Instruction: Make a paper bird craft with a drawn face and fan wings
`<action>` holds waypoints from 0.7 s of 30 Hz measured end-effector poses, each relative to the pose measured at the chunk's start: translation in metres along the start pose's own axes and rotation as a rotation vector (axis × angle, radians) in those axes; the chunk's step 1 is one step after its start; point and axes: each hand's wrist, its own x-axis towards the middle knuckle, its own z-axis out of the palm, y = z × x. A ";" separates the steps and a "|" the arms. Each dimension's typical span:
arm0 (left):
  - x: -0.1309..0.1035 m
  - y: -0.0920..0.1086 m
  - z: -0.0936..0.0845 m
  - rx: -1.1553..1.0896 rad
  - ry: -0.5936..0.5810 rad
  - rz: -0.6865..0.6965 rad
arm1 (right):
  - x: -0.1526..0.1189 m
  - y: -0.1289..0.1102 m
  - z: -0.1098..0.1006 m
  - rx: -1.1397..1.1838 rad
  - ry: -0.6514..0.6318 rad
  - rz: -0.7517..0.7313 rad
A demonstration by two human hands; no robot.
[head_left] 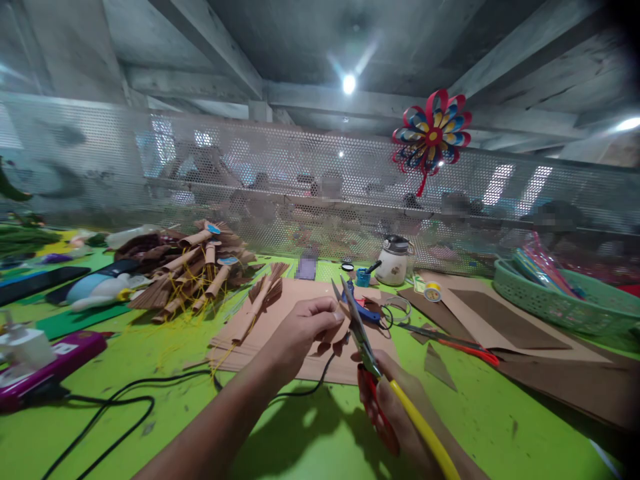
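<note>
My left hand is closed, pinching a small piece of brown paper over the middle of the table. In my right hand is a pair of scissors with silver blades; red and yellow show at the handles. The blades stand a little apart, pointing up and away, right beside the brown paper. Whether they touch the paper I cannot tell. Beneath both hands lies a stack of brown paper sheets, with a pleated brown paper bundle on its left part. A blue glue gun sits just behind the blades.
Left stand a pile of paper bundles with yellow string and a purple power strip; a black cable runs across. Right are red-handled scissors, brown sheets and a green basket. A white jar stands behind.
</note>
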 end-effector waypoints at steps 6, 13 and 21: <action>0.001 0.003 -0.008 -0.004 -0.075 0.017 | -0.001 0.001 0.000 0.002 -0.007 -0.012; 0.001 0.005 -0.015 0.013 -0.102 -0.013 | -0.002 0.005 -0.001 0.004 -0.012 -0.020; 0.002 0.007 -0.018 0.053 -0.108 -0.013 | -0.003 0.017 0.004 0.056 -0.040 -0.001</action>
